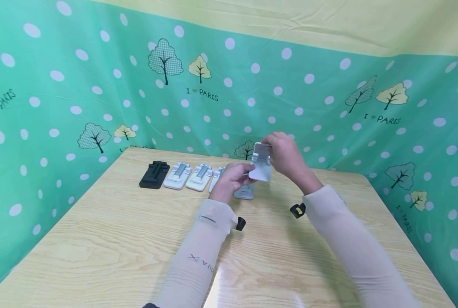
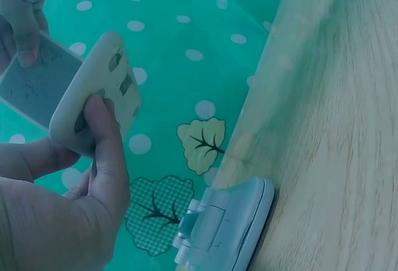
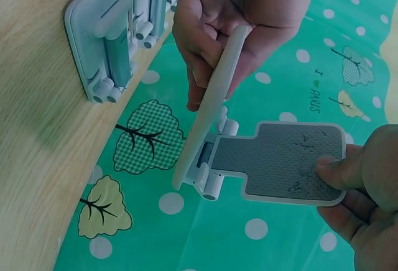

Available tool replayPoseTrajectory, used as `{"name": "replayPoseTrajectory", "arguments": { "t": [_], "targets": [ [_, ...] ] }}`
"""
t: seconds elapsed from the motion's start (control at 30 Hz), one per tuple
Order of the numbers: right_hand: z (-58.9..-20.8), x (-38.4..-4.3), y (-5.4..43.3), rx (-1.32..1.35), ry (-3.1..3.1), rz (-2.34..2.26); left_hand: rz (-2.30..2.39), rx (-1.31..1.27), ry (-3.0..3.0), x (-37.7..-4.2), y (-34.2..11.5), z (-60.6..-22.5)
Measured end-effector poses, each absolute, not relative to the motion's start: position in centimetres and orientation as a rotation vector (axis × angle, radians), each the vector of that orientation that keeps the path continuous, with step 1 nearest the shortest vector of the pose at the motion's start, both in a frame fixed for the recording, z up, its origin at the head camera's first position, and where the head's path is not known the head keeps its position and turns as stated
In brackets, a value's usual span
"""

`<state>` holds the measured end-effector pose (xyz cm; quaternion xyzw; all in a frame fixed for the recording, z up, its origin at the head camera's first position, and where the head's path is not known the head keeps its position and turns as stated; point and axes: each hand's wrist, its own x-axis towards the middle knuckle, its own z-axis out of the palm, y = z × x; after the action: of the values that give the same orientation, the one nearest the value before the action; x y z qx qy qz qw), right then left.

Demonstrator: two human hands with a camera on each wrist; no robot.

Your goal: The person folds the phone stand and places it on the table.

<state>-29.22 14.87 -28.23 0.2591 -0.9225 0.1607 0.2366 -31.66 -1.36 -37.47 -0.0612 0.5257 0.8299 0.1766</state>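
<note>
A white folding phone stand (image 1: 261, 172) is held up above the table between both hands, its padded plate swung out from its base. My left hand (image 1: 233, 179) pinches the base (image 3: 214, 103) by its edge, thumb on one face and fingers on the other. With thumb and fingers, my right hand (image 1: 285, 155) grips the far end of the grey-padded plate (image 3: 292, 162). A hinge (image 3: 210, 174) joins plate and base. Just below the left hand, another white phone stand (image 1: 244, 193) lies folded on the table, partly hidden by that hand.
Left of the hands, a row of folded stands lies along the back of the wooden table (image 1: 109, 231): a black phone stand (image 1: 154, 174), then white ones (image 1: 178, 176), the rightmost partly covered by the left hand. A green dotted curtain (image 1: 229, 94) hangs behind the table and along its sides.
</note>
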Motion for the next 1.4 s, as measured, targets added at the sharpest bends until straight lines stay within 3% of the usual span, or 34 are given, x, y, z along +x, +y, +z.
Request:
{"name": "replayPoseTrajectory", "arguments": {
  "t": [1.4],
  "targets": [
    [-30.0, -27.8, 14.1, 0.893, -2.485, 0.269, 2.403, -0.244, 1.384, -32.0, -2.0, -37.6]
  ]
}}
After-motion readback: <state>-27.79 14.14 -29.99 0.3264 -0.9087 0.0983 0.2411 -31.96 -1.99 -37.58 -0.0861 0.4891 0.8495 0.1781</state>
